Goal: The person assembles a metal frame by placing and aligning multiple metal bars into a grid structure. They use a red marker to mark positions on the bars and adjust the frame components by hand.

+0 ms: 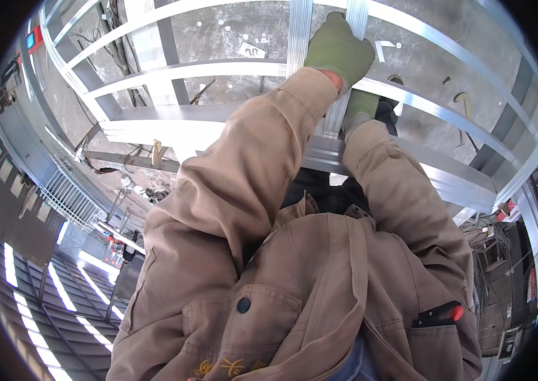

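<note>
My left hand, in a green glove, is closed over a silver ribbed aluminium bar at the top middle; its fingertips are hidden behind the back of the hand. A second ribbed bar runs alongside, just left of the glove. Lower and to the right, my right hand, also gloved in green, sits under a curved cross rail of the metal frame. The rail and the bar cover its fingers, so its grip is hidden. Beside it is a dark object too covered to name.
The frame's wide lower beam crosses in front of me. Through its openings show a stained grey floor with scraps, cables and a yellowish hook-shaped piece. A red device is at far left, and tangled wire lies at right.
</note>
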Action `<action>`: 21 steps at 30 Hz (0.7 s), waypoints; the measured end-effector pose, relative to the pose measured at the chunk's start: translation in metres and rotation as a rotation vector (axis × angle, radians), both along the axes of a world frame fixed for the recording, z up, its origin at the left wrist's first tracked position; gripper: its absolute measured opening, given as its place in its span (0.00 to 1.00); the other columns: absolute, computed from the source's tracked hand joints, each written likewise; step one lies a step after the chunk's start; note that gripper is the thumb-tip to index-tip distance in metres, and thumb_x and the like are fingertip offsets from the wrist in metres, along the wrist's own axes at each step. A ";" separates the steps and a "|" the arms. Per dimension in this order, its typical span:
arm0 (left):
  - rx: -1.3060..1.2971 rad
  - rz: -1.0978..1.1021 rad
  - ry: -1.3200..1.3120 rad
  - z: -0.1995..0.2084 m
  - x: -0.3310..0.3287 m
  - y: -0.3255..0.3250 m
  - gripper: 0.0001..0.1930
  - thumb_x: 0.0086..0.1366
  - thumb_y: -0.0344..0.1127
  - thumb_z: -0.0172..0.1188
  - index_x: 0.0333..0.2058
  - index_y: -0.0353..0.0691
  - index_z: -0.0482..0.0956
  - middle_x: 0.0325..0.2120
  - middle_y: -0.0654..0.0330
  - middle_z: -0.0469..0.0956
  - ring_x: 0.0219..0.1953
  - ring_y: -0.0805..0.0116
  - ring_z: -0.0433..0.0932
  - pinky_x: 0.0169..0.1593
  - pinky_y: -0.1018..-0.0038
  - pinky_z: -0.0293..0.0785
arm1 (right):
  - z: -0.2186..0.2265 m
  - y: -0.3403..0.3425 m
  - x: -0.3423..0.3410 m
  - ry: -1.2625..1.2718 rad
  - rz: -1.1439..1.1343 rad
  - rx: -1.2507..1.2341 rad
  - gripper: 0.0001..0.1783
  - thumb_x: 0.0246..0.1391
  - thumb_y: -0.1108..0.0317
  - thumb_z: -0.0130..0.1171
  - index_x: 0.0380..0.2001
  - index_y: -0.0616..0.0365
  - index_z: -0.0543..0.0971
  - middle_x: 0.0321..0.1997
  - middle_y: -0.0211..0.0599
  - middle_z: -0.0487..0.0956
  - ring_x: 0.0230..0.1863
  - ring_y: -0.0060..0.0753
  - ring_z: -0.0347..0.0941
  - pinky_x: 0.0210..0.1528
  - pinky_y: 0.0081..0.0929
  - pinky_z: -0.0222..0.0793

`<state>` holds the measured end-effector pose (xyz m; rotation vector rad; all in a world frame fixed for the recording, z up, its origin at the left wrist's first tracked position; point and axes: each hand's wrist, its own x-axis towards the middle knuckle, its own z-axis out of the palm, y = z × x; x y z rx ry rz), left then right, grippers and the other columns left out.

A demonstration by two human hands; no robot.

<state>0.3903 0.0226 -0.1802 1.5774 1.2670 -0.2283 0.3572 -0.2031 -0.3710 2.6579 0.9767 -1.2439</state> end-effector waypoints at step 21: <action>0.197 0.029 0.009 0.189 -0.287 -0.200 0.15 0.76 0.47 0.69 0.55 0.48 0.87 0.45 0.49 0.92 0.46 0.42 0.90 0.51 0.49 0.86 | 0.203 -0.023 0.044 0.422 -0.283 0.481 0.27 0.84 0.50 0.52 0.65 0.61 0.85 0.60 0.55 0.90 0.61 0.54 0.87 0.67 0.43 0.78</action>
